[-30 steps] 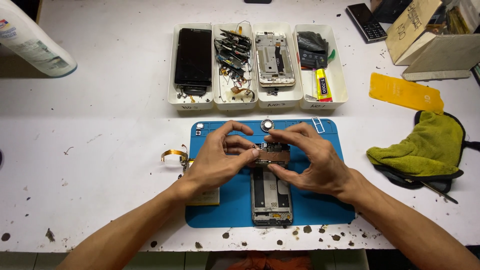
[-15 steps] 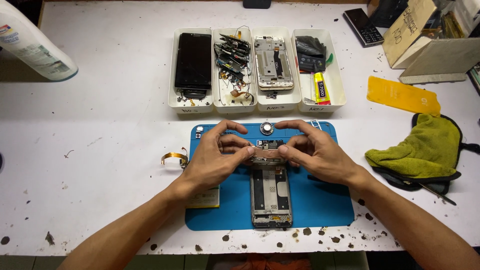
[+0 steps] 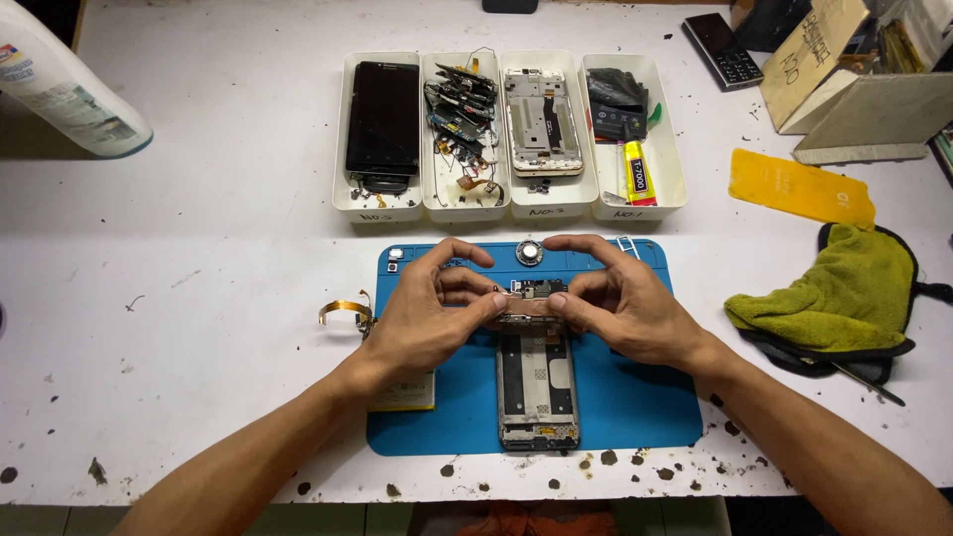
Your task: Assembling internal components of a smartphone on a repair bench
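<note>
Both hands, left (image 3: 422, 318) and right (image 3: 620, 313), pinch the far end of a phone frame (image 3: 536, 387); its long axis runs toward the person, on a blue mat (image 3: 635, 407) over a white table (image 3: 199, 298).

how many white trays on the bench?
4, side by side behind the blue mat: tray with black phone, tray with loose parts, tray with a phone frame, tray with black parts and a yellow tube. None seems hidden.

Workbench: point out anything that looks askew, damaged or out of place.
The white table is chipped and spotted dark along its front edge. A loose orange flex cable curls beside the blue mat, off it. The green cloth lies crumpled.
</note>
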